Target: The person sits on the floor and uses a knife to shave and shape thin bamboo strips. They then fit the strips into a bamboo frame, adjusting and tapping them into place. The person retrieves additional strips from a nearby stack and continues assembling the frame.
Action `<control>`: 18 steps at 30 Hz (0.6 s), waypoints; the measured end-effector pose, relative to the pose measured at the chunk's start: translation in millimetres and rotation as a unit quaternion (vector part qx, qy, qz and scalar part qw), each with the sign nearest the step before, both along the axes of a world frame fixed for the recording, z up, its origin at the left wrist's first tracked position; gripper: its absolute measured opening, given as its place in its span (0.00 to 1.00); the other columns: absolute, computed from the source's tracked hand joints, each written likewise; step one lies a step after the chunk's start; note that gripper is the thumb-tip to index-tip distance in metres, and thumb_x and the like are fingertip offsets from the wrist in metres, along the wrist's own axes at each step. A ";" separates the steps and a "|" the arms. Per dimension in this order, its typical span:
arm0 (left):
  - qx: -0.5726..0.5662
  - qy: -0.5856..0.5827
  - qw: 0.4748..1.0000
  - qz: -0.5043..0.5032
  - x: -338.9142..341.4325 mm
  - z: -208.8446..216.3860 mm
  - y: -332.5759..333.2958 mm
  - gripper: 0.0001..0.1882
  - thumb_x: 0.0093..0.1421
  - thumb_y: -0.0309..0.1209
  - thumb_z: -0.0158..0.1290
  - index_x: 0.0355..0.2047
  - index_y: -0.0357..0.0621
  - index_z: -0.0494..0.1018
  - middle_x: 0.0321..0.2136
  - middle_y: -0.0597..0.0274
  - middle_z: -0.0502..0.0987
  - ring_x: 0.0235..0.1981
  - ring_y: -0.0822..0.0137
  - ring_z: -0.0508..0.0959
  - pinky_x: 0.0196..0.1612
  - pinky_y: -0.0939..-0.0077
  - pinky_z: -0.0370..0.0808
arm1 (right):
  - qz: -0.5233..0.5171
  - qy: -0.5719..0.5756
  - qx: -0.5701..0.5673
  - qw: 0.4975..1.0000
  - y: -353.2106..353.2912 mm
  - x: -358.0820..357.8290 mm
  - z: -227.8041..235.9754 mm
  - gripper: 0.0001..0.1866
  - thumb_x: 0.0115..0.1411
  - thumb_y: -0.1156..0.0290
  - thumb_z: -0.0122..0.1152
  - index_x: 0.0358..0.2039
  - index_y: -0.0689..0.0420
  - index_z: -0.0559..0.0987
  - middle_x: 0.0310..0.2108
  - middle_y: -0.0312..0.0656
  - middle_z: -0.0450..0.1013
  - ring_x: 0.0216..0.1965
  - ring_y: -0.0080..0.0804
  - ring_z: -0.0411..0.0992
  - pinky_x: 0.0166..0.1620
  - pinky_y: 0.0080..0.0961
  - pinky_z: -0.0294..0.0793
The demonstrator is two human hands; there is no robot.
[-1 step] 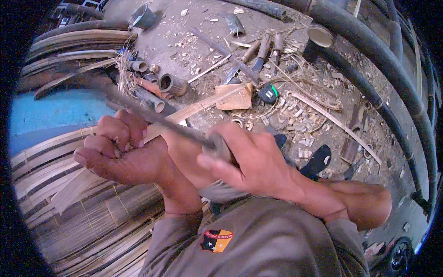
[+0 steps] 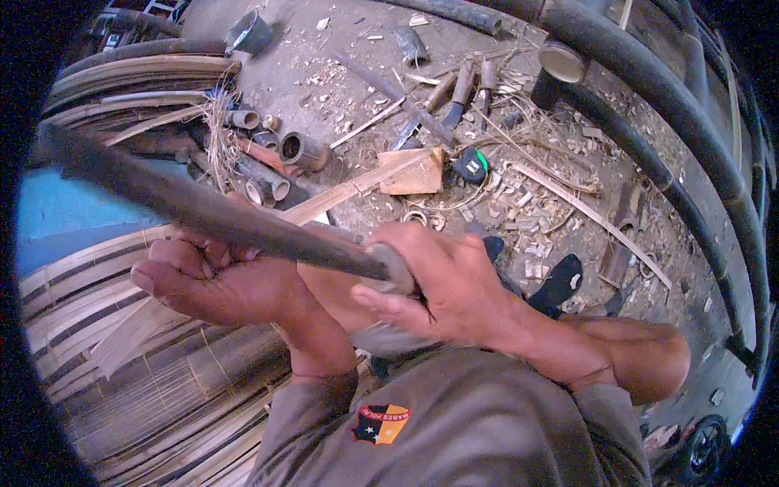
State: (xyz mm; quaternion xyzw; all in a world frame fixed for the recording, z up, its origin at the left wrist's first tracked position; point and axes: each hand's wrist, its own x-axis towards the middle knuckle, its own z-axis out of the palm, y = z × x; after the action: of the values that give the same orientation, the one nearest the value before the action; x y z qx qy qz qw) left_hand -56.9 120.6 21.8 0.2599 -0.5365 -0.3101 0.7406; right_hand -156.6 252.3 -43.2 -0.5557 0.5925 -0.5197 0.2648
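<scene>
My right hand (image 2: pixel 454 280) is closed round the short handle of a long dark-bladed knife (image 2: pixel 211 215). Its blade stretches up to the left, raised over my left hand (image 2: pixel 227 284) and covering part of those fingers. Curled fingers of my left hand hold a pale, flat bamboo strip (image 2: pixel 349 188). One end of the strip passes out below that hand toward the lower left; the other runs forward to a small wooden block (image 2: pixel 415 174) on the floor. Whether the blade touches the strip cannot be seen.
Split bamboo slats (image 2: pixel 195 365) lie at the left, near a blue surface (image 2: pixel 81 195). Short bamboo tubes (image 2: pixel 304 152), a tape measure (image 2: pixel 471 165) and wood chips (image 2: pixel 519 219) are ahead. Long dark poles (image 2: pixel 649 105) curve along the right; a bucket (image 2: pixel 250 32) stands far left.
The knife blade has swung up toward the view and now looks broader, covering more of my left fingers. Both hands stay in nearly the same places.
</scene>
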 end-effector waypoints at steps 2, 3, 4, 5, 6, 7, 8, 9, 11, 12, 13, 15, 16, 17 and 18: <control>-0.029 -0.036 0.999 -0.028 -8.7 0.8 6.1 0.29 0.72 0.53 0.38 0.16 0.56 0.48 0.11 0.71 0.51 0.11 0.77 0.49 0.15 0.80 0.47 | -0.035 0.008 0.113 0.993 -9.8 2.0 -55.7 0.21 0.63 0.56 0.61 0.36 0.64 0.70 0.21 0.60 0.73 0.27 0.65 0.74 0.28 0.51 0.72; -0.043 -0.046 0.996 -0.057 -7.2 -1.6 2.2 0.29 0.72 0.54 0.38 0.16 0.56 0.48 0.11 0.71 0.51 0.11 0.77 0.49 0.15 0.80 0.47 | -0.066 -0.015 0.163 0.984 -14.1 4.8 -91.7 0.21 0.63 0.56 0.61 0.36 0.63 0.70 0.21 0.60 0.74 0.27 0.65 0.74 0.29 0.53 0.71; -0.056 -0.054 0.994 -0.081 -2.7 -4.6 -4.3 0.30 0.72 0.54 0.38 0.16 0.56 0.48 0.11 0.71 0.51 0.11 0.77 0.49 0.15 0.80 0.47 | -0.051 0.001 0.169 0.984 -13.9 0.9 -89.5 0.21 0.63 0.55 0.60 0.37 0.62 0.70 0.22 0.60 0.74 0.26 0.65 0.74 0.28 0.54 0.72; -0.039 -0.039 0.990 -0.129 5.5 -5.0 -5.9 0.30 0.73 0.54 0.36 0.16 0.55 0.47 0.11 0.71 0.51 0.11 0.76 0.49 0.15 0.79 0.46 | -0.035 0.018 0.175 0.984 -14.0 -1.5 -84.2 0.21 0.64 0.53 0.58 0.38 0.61 0.71 0.22 0.59 0.74 0.26 0.64 0.75 0.28 0.54 0.73; -0.040 -0.047 0.992 -0.114 7.9 -1.2 -0.3 0.30 0.73 0.54 0.36 0.16 0.56 0.47 0.11 0.71 0.51 0.11 0.76 0.49 0.15 0.79 0.46 | -0.018 0.029 0.188 0.982 -11.4 2.0 -79.1 0.21 0.64 0.52 0.57 0.39 0.60 0.72 0.22 0.58 0.75 0.26 0.63 0.75 0.27 0.55 0.74; -0.041 -0.056 0.993 -0.099 8.0 6.9 5.2 0.30 0.73 0.54 0.35 0.16 0.56 0.47 0.11 0.71 0.51 0.11 0.76 0.49 0.15 0.79 0.46 | -0.012 0.021 0.148 0.989 -10.6 5.1 -74.5 0.22 0.65 0.51 0.56 0.39 0.60 0.72 0.21 0.59 0.74 0.26 0.63 0.76 0.28 0.56 0.74; -0.043 -0.064 0.993 -0.084 8.0 10.5 8.3 0.30 0.73 0.54 0.35 0.16 0.56 0.47 0.11 0.71 0.51 0.11 0.76 0.49 0.15 0.79 0.46 | -0.016 0.021 0.171 0.985 -10.1 9.1 -75.9 0.22 0.65 0.50 0.56 0.39 0.60 0.71 0.21 0.59 0.75 0.26 0.63 0.76 0.28 0.56 0.74; -0.049 -0.065 0.991 -0.108 9.4 9.5 6.7 0.30 0.73 0.54 0.34 0.16 0.56 0.47 0.11 0.71 0.51 0.11 0.76 0.50 0.15 0.79 0.46 | -0.017 0.022 0.186 0.982 -12.5 13.7 -78.3 0.22 0.65 0.50 0.56 0.39 0.60 0.71 0.21 0.58 0.75 0.26 0.63 0.76 0.29 0.56 0.74; -0.061 -0.067 0.984 -0.156 10.5 5.5 0.3 0.30 0.73 0.54 0.33 0.16 0.56 0.47 0.11 0.71 0.51 0.11 0.76 0.50 0.16 0.80 0.46 | -0.023 -0.016 0.163 0.986 -12.8 15.4 -81.6 0.22 0.64 0.54 0.59 0.37 0.63 0.69 0.20 0.60 0.73 0.26 0.66 0.74 0.30 0.56 0.70; -0.048 -0.069 0.986 -0.147 9.3 6.4 0.3 0.30 0.72 0.55 0.35 0.15 0.55 0.50 0.11 0.71 0.52 0.11 0.75 0.51 0.16 0.78 0.46 | -0.022 -0.016 0.170 0.985 -12.9 14.8 -81.2 0.22 0.65 0.54 0.58 0.38 0.63 0.69 0.20 0.60 0.73 0.27 0.66 0.74 0.30 0.56 0.70; -0.036 -0.070 0.987 -0.138 6.7 7.2 2.4 0.31 0.72 0.56 0.36 0.14 0.55 0.52 0.11 0.70 0.53 0.11 0.75 0.51 0.16 0.77 0.47 | -0.020 -0.016 0.177 0.984 -13.2 14.4 -79.8 0.21 0.65 0.54 0.58 0.38 0.63 0.69 0.20 0.60 0.73 0.27 0.66 0.74 0.30 0.56 0.70; -0.024 -0.060 0.992 -0.110 0.3 7.3 5.0 0.31 0.71 0.56 0.37 0.13 0.55 0.55 0.10 0.70 0.54 0.11 0.75 0.51 0.16 0.76 0.47 | -0.033 -0.024 0.165 0.985 -12.7 15.8 -81.9 0.21 0.66 0.54 0.57 0.38 0.63 0.70 0.20 0.59 0.73 0.27 0.63 0.74 0.29 0.54 0.69; -0.025 -0.048 0.994 -0.092 -4.2 6.7 4.9 0.31 0.71 0.56 0.38 0.14 0.55 0.54 0.11 0.70 0.54 0.11 0.75 0.52 0.16 0.76 0.47 | -0.030 -0.029 0.165 0.985 -12.6 15.0 -83.6 0.21 0.66 0.54 0.57 0.37 0.63 0.70 0.20 0.58 0.73 0.26 0.63 0.74 0.29 0.53 0.69; -0.027 -0.036 0.996 -0.075 -5.8 6.8 5.2 0.30 0.71 0.56 0.38 0.14 0.55 0.54 0.11 0.71 0.55 0.11 0.75 0.52 0.15 0.76 0.47 | -0.027 -0.034 0.164 0.986 -12.9 13.5 -83.9 0.20 0.66 0.55 0.57 0.37 0.63 0.70 0.21 0.58 0.73 0.26 0.62 0.74 0.29 0.53 0.69; -0.034 -0.046 0.995 -0.084 -4.3 4.7 5.4 0.30 0.72 0.56 0.36 0.15 0.55 0.52 0.11 0.71 0.54 0.11 0.75 0.51 0.15 0.77 0.46 | -0.025 -0.040 0.166 0.985 -13.6 11.8 -81.2 0.20 0.66 0.55 0.58 0.37 0.63 0.70 0.21 0.57 0.73 0.25 0.61 0.74 0.28 0.52 0.69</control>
State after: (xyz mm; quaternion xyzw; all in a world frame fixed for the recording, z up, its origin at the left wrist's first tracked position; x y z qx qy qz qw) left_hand -61.3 126.0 26.5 0.2023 -0.6004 -0.3404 0.6947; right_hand -144.8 238.6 -124.4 -0.4675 0.6731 -0.4429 0.3636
